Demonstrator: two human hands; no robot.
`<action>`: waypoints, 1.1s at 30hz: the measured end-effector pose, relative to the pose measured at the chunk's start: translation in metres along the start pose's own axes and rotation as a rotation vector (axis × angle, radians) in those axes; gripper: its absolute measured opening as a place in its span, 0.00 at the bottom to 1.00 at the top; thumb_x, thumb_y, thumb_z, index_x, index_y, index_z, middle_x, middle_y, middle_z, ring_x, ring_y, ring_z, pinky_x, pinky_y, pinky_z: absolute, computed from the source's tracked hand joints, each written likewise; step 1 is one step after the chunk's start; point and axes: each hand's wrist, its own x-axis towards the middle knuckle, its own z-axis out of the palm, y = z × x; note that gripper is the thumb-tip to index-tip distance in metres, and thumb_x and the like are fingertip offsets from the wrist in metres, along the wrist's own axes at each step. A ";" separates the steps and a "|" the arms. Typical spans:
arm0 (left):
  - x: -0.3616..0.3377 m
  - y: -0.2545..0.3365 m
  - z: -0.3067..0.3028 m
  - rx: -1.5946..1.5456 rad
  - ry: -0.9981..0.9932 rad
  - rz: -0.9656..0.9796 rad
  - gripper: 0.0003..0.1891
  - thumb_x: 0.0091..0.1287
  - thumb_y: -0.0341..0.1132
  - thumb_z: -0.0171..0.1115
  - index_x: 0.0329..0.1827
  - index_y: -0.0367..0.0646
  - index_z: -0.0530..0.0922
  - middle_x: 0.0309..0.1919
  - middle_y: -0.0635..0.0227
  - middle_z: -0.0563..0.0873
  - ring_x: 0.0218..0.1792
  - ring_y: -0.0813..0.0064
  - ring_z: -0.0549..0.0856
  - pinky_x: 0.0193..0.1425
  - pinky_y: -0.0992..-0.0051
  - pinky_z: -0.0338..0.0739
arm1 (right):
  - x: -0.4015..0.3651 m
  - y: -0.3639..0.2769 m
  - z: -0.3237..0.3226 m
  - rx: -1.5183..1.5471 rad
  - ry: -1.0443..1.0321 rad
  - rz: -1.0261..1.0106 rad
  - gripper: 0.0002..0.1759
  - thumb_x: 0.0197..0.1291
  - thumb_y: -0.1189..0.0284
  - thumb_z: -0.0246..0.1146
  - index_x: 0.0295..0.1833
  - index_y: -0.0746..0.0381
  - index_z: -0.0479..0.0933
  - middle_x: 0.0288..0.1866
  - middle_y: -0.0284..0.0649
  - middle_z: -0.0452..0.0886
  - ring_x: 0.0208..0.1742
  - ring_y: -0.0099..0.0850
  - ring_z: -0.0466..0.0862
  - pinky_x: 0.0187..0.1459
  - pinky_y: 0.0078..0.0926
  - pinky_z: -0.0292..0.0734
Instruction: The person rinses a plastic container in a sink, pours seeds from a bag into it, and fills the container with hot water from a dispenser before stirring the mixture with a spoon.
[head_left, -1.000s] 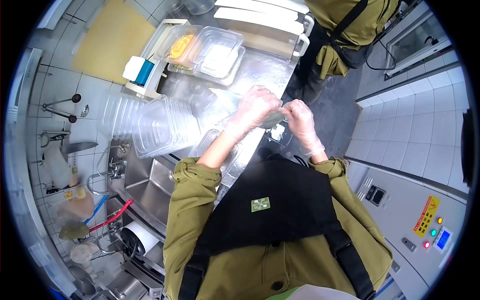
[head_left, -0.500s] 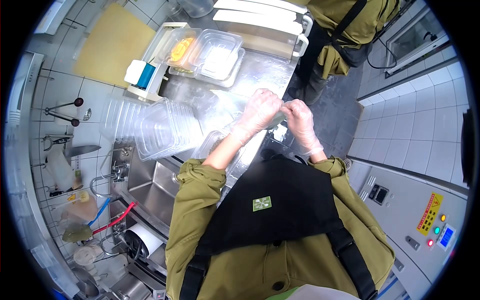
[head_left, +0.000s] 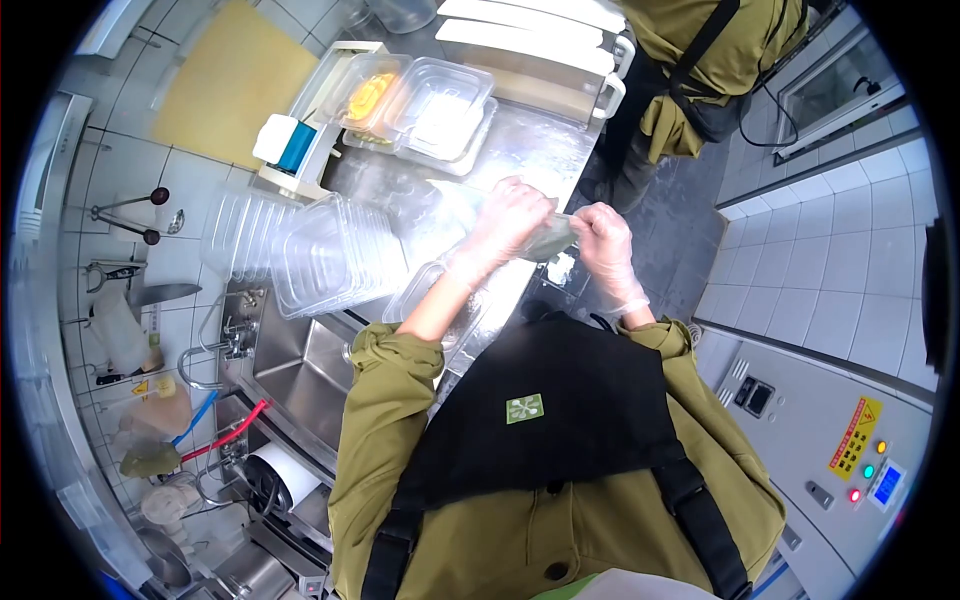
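Both hands wear clear gloves and are closed on a translucent plastic bag near the counter's right edge. My left hand grips its left side, above the steel counter. At the other side, my right hand pinches the top edge, beyond the counter. The bag hangs between the two hands, and its contents cannot be made out. Beside my left forearm is a clear container, partly hidden by the arm. Stacked clear containers stand to the left of it.
Lidded food containers sit at the back of the steel counter. A sink lies at the left. Another person stands at the upper right. Knives hang on the left wall, and a control cabinet is at the right.
My hands have moved slightly apart, my left hand shifting left and down. More of the bag shows between them. The view has shifted slightly.
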 end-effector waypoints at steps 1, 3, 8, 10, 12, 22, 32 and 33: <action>-0.005 -0.005 -0.001 0.020 -0.021 0.003 0.09 0.43 0.31 0.60 0.29 0.48 0.75 0.24 0.72 0.77 0.33 0.71 0.78 0.46 0.68 0.70 | -0.001 0.000 0.000 0.005 -0.004 0.010 0.05 0.42 0.77 0.62 0.22 0.62 0.72 0.22 0.40 0.74 0.27 0.41 0.75 0.30 0.34 0.70; -0.006 -0.013 0.002 0.030 -0.064 0.007 0.08 0.43 0.32 0.60 0.29 0.48 0.75 0.24 0.73 0.77 0.33 0.71 0.79 0.47 0.69 0.70 | 0.005 0.002 -0.001 -0.047 0.001 -0.082 0.04 0.42 0.77 0.62 0.22 0.61 0.72 0.23 0.40 0.74 0.27 0.40 0.75 0.30 0.34 0.70; -0.012 -0.026 0.000 -0.021 -0.160 -0.029 0.05 0.43 0.31 0.60 0.25 0.48 0.76 0.27 0.72 0.79 0.35 0.70 0.79 0.48 0.71 0.71 | 0.014 -0.006 0.003 -0.196 -0.134 -0.208 0.03 0.43 0.75 0.63 0.25 0.59 0.74 0.24 0.37 0.74 0.30 0.37 0.76 0.31 0.34 0.70; -0.006 -0.025 -0.003 -0.006 -0.139 0.036 0.05 0.44 0.31 0.59 0.26 0.48 0.76 0.27 0.71 0.80 0.35 0.69 0.79 0.48 0.70 0.71 | 0.016 -0.004 0.011 -0.199 -0.148 -0.238 0.03 0.44 0.73 0.63 0.25 0.58 0.74 0.24 0.36 0.74 0.30 0.36 0.76 0.31 0.34 0.70; -0.007 -0.031 0.002 -0.005 -0.052 0.062 0.03 0.47 0.34 0.59 0.26 0.50 0.76 0.27 0.74 0.80 0.34 0.71 0.79 0.45 0.71 0.70 | 0.019 -0.009 0.013 -0.253 -0.178 -0.204 0.03 0.47 0.71 0.62 0.27 0.57 0.75 0.25 0.35 0.75 0.32 0.36 0.76 0.33 0.33 0.71; -0.005 -0.038 -0.001 0.112 -0.083 0.016 0.03 0.48 0.34 0.59 0.26 0.49 0.78 0.25 0.72 0.81 0.36 0.69 0.80 0.46 0.70 0.71 | 0.027 -0.010 0.032 -0.273 -0.178 -0.198 0.03 0.47 0.72 0.61 0.28 0.60 0.75 0.28 0.37 0.76 0.33 0.37 0.77 0.35 0.32 0.71; -0.018 -0.044 -0.007 -0.085 -0.027 -0.062 0.05 0.51 0.32 0.61 0.30 0.45 0.76 0.29 0.69 0.80 0.35 0.67 0.78 0.41 0.70 0.73 | 0.026 -0.005 0.028 -0.189 -0.171 -0.099 0.04 0.46 0.74 0.63 0.27 0.62 0.74 0.27 0.39 0.77 0.32 0.38 0.78 0.35 0.31 0.73; -0.022 -0.047 -0.005 -0.089 -0.005 -0.052 0.05 0.51 0.30 0.62 0.29 0.44 0.76 0.29 0.68 0.80 0.34 0.66 0.78 0.39 0.71 0.72 | 0.025 0.000 0.029 -0.203 -0.174 -0.100 0.04 0.47 0.73 0.62 0.27 0.61 0.75 0.27 0.39 0.78 0.32 0.38 0.79 0.35 0.31 0.73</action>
